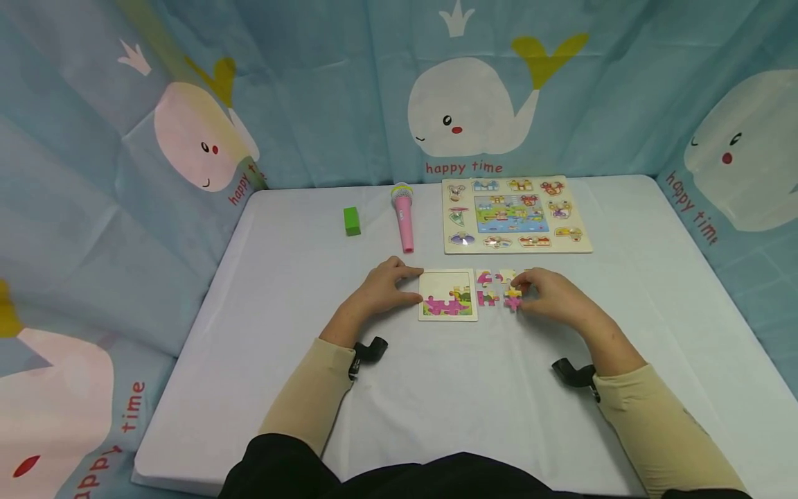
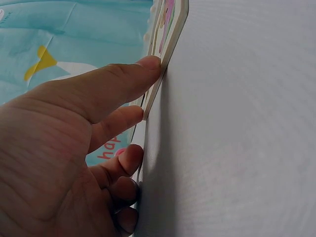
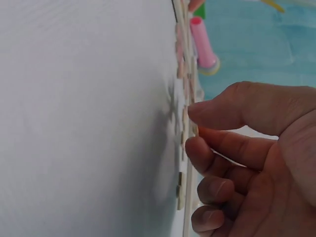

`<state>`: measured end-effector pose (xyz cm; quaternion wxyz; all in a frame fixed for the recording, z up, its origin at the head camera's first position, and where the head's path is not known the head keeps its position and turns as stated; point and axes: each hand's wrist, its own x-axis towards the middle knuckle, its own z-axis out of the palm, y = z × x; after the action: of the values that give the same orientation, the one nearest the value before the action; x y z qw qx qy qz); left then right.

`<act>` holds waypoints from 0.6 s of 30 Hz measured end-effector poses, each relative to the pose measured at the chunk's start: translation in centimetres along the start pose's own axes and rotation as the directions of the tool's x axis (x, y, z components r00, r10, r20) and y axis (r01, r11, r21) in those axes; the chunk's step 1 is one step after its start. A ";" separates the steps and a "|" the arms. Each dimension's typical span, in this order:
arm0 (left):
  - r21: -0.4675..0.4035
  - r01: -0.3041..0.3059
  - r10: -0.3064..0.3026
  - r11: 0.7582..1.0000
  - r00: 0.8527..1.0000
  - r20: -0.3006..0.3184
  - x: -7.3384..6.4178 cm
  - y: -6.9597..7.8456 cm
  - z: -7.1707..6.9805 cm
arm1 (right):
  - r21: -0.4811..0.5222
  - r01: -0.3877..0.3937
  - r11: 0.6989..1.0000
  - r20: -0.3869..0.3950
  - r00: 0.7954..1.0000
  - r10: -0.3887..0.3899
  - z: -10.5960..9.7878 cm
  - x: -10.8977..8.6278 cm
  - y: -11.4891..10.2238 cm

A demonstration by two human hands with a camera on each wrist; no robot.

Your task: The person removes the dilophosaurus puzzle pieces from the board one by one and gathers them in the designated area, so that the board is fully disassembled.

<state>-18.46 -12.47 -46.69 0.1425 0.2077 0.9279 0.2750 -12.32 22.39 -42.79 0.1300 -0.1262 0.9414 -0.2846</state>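
A small square puzzle board point(image 1: 445, 317) lies in front of me, partly filled with pink and green pieces. My left hand point(image 1: 388, 285) is at its left side, thumb point(image 2: 143, 71) and index finger touching the edge, the other fingers loosely bent. Just right of the board, several loose jigsaw pieces point(image 1: 486, 298) lie in two rows. Over the right-hand ones, my right hand point(image 1: 551, 296) pinches a pink and yellow jigsaw piece point(image 1: 513, 294) between thumb and fingers. Its hand covers part of the pieces there. The right wrist view shows the pieces edge-on beside the thumb point(image 3: 212, 114).
Behind the small board stands a larger wooden picture puzzle point(image 1: 517, 247), lying flat. A pink toy microphone point(image 1: 404, 222) and a green block point(image 1: 352, 222) are to its left. A white cloth point(image 1: 449, 388) covers the table; a blue whale-print curtain point(image 1: 337, 104) hangs around it.
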 end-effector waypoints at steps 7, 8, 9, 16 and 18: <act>0.005 0.001 -0.001 1.000 1.000 0.004 0.1 -0.1 0.1 | -0.010 -0.006 1.000 0.017 1.000 0.006 0.6 0.6 0.4; 0.005 0.002 -0.002 1.000 1.000 0.005 0.1 -0.1 0.1 | -0.013 -0.006 1.000 0.014 1.000 0.006 0.6 0.6 0.4; 0.004 0.002 -0.002 1.000 1.000 0.004 0.1 -0.1 0.0 | -0.016 -0.004 1.000 0.013 1.000 0.004 0.7 0.7 0.4; -0.003 -0.002 0.002 1.000 1.000 0.004 -0.1 0.1 -0.1 | -0.007 -0.025 1.000 0.002 1.000 0.025 0.4 0.5 0.2; -0.002 -0.003 0.003 1.000 1.000 0.004 -0.1 0.0 -0.2 | 0.002 -0.035 0.999 -0.005 0.999 0.035 0.3 0.4 0.1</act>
<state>-18.44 -12.58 -46.53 0.1440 0.2093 0.9271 0.2757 -12.62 22.18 -43.17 0.1328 -0.1087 0.9434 -0.2837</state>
